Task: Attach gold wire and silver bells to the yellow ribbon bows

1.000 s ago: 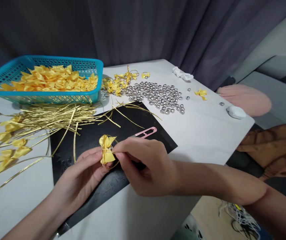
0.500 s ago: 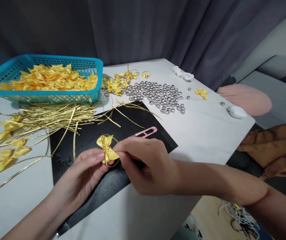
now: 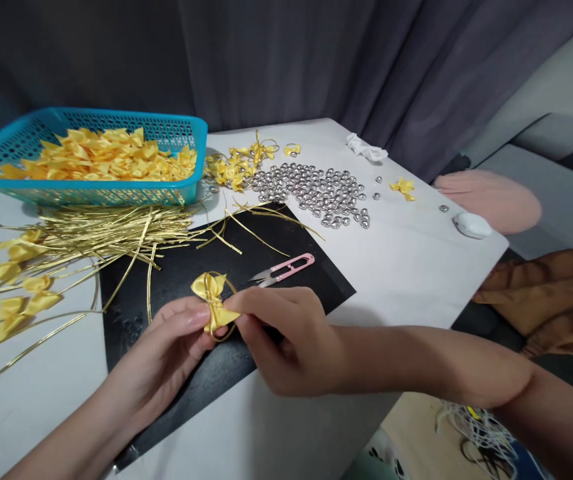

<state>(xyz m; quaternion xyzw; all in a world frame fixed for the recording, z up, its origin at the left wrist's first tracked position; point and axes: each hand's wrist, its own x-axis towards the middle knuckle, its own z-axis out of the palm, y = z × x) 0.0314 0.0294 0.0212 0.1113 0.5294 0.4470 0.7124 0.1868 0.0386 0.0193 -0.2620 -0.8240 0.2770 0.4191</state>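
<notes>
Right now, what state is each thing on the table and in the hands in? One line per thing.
Left hand: fingers pinching
Right hand: thumb and finger pinched, exact grip unclear
Yellow bow: held in the left hand, lobes spread
Black mat: flat, partly covered
Pink snips: lying unheld, blades apart
Blue basket: uncovered, heaped with yellow ribbon pieces
Gold cords: loose, piled crosswise
Silver pieces: loose, mostly clustered
White scrap: crumpled

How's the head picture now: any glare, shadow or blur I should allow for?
Head view: bright glints on the silver pieces and gold cords; head view: soft shadow on the white table below the right forearm; head view: curtain dark; head view: yellow bow reads clearly, finest detail soft.
</notes>
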